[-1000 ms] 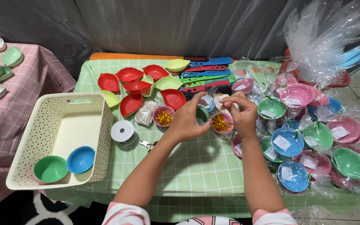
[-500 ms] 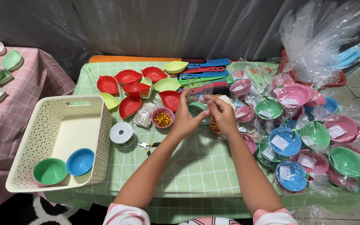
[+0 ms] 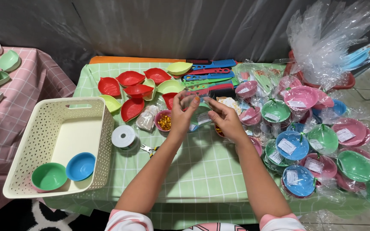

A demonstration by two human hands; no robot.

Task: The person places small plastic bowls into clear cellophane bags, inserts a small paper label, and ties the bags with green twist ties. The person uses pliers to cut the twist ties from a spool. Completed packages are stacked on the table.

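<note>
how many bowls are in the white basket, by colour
green bowl: 1
blue bowl: 1
total: 2 in the white basket
a pink edge under the green one may be a third; cannot tell
not counted: the clear wrap pinched by the left hand and right hand

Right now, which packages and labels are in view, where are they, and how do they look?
Wrapped bowls: right half of the table, pink, green and blue, in clear film.
Labels: on those bowls, small white rectangles.
Film bundle: far right, clear and crumpled.
Small bag: beside the left hand, clear.
</note>
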